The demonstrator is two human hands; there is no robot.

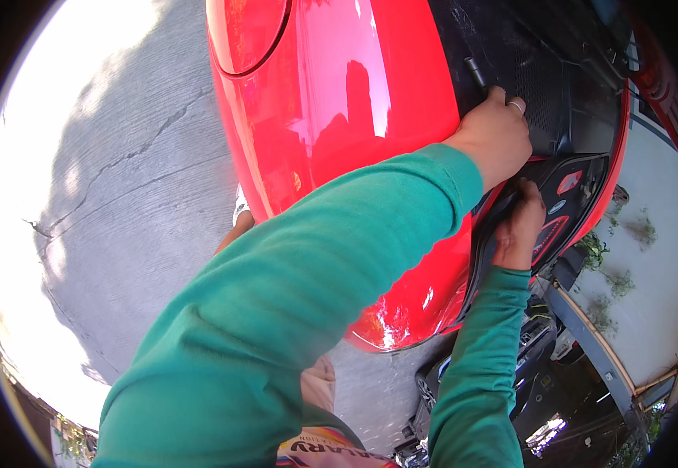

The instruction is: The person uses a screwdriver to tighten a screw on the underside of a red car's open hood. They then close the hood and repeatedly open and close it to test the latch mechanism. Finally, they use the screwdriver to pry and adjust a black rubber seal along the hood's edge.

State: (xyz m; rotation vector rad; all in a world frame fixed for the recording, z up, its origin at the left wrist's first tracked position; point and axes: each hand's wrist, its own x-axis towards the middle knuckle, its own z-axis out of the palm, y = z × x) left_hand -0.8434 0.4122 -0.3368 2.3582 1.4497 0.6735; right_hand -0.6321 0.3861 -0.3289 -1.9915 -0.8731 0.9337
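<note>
A glossy red car body panel (308,117) curves up in front of me, beside a dark recess (538,93) with a mesh-like surface. My left hand (495,132), with a ring on one finger, is closed at the recess's edge. A short grey cylinder (475,72) sticks out past its fingers; the grip itself is mostly hidden. Nearer to me and lower, my right hand (520,222) has its fingers curled against a black trim strip (481,253). A dark panel with stickers (569,183) lies just right of that hand.
Cracked concrete ground (136,156) spreads left of the car. A round panel outline (249,39) marks the red body at upper left. To the right are a pale wall (635,288) with plants and a dark vehicle (538,331). Part of a limb (236,230) shows beside the car.
</note>
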